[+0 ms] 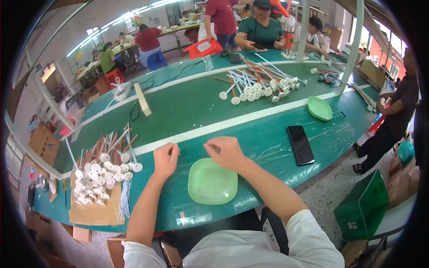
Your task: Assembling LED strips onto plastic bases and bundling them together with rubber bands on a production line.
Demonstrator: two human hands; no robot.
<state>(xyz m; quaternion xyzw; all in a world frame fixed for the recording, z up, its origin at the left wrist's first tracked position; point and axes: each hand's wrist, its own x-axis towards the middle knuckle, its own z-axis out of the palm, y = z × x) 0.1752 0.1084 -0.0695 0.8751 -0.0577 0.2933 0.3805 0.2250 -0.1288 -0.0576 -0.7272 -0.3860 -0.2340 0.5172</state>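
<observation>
Just past a light green, rounded-square plate (pixel 212 181), my two hands are held apart above the green table. The left one, my left hand (pixel 166 158), is closed, with the fingers curled in and the thumb on top. My right hand (pixel 225 153) is at the plate's far right edge, its thumb and fingers bent together in a pinch. Whatever either hand holds, if anything, is hidden or too small to name. To the left, a pile of white round-headed pieces on brown and white rods (pixel 100 176) lies on flat cardboard (pixel 96 214), beside a bundle of thin pale strands (pixel 125 198).
A black phone (pixel 300 145) lies to the right, with a second green dish (pixel 319 108) beyond it. More round-headed rods (pixel 257 87) lie across the belt, near a wooden block (pixel 142 99). A person in green (pixel 261 29) sits opposite; another person (pixel 397 107) stands far right.
</observation>
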